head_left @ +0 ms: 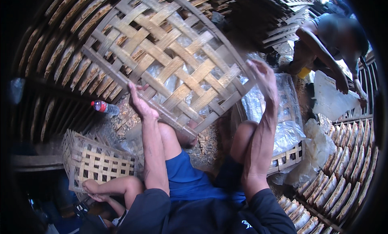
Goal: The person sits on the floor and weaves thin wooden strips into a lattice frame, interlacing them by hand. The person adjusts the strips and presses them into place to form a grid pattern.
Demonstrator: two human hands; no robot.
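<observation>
A woven bamboo tray [173, 68] with a rigid frame is held up at a tilt before me. My left hand [141, 102] is closed on its lower left edge, thumb and fingers at the rail. My right hand [263, 74] grips the right edge, with the fingertips partly hidden by the frame. Through the gaps in the weave I see clear plastic and crumbs. Just right of my knees, clear plastic sheeting [285, 131] covers something in another woven bamboo tray [279, 163].
Racks with rows of slatted pieces [76, 32] fill the left; more such pieces [343, 169] lie at right. A red-capped bottle [105, 107] rests on the crumb-strewn floor. One co-worker's hand touches another bamboo tray [101, 161] at lower left; another person [331, 44] bends over a pale sheet [333, 94].
</observation>
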